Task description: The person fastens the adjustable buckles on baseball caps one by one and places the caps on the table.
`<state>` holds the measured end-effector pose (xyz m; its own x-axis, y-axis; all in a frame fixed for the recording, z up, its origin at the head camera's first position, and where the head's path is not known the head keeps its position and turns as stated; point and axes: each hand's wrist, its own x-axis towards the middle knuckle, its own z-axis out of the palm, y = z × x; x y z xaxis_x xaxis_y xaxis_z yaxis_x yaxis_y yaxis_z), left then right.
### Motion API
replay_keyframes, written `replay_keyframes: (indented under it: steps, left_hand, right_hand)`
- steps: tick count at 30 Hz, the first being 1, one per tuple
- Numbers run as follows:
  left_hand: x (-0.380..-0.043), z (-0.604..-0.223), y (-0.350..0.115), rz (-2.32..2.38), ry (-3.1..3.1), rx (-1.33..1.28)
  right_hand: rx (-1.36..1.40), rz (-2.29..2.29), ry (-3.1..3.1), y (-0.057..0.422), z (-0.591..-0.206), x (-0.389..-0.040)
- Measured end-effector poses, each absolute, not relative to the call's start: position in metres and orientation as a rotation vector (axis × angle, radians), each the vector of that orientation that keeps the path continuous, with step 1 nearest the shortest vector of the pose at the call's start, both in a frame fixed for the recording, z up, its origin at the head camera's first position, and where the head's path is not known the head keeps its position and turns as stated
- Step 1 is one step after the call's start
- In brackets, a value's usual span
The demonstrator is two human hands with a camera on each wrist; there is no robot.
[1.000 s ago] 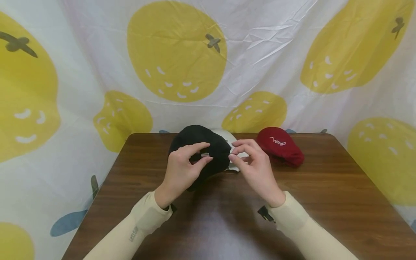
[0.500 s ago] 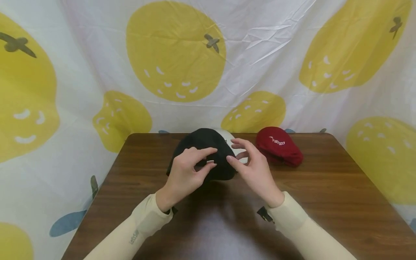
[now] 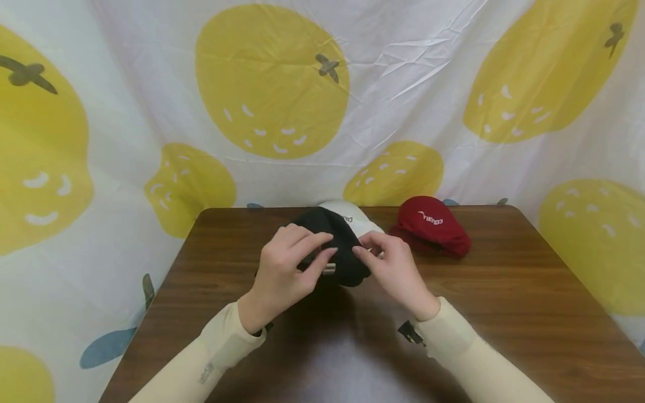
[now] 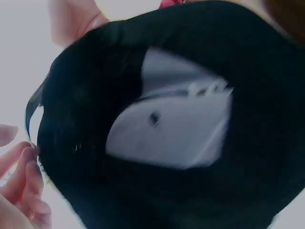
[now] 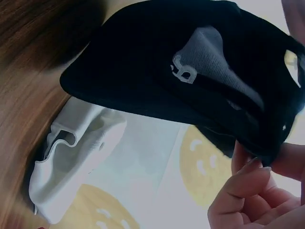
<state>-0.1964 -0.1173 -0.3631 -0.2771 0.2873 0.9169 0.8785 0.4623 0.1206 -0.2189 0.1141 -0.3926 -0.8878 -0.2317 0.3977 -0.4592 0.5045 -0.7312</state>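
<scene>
A black baseball cap (image 3: 347, 257) is held up over the table between both hands. My left hand (image 3: 284, 268) pinches the cap's edge by the back strap, thumb and fingers close together; a small metal buckle (image 3: 329, 269) shows just below those fingertips. At the cap's right side my right hand (image 3: 395, 271) pinches the rim between thumb and fingers, and the right wrist view shows this hand (image 5: 267, 191) gripping the fabric. The left wrist view looks into the black cap (image 4: 190, 191), onto a pale inner panel (image 4: 171, 129).
Behind the black cap sits a white cap (image 3: 345, 215), partly covered by it. A red cap (image 3: 430, 224) lies to the right at the back of the wooden table (image 3: 504, 313). A lemon-patterned cloth (image 3: 393, 101) hangs beyond the table.
The black cap has turned and come lower, uncovering more of the white cap. My right fingers, apart from each other half a second ago, now pinch the rim. The buckle shows lower.
</scene>
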Motion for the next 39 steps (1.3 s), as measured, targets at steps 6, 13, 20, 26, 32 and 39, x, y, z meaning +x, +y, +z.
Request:
replay_keyframes:
  steps: [6,13,20,26,32,39]
  left_hand:
    - [-0.211,-0.329,-0.136,-0.783,-2.099,-0.797]
    - [-0.241,-0.320,-0.151,-0.683,-2.991,-0.854]
    - [-0.253,-0.338,-0.145,-1.251,-3.394,-1.075]
    - [-0.238,-0.347,-0.129,-1.264,-3.317,-1.139]
    - [-0.219,-0.352,-0.119,-0.768,-3.215,-1.074]
    - [-0.209,-0.360,-0.115,-0.628,-3.006,-1.006]
  right_hand:
    - [0.581,1.366,-2.510,0.112,-0.394,-0.217]
    - [0.601,1.347,-2.521,0.108,-0.396,-0.214]
    - [0.613,1.334,-2.517,0.105,-0.402,-0.210]
    - [0.615,1.351,-2.521,0.104,-0.405,-0.207]
    - [0.603,1.346,-2.492,0.102,-0.405,-0.206]
    - [0.688,1.414,-2.466,0.096,-0.410,-0.202]
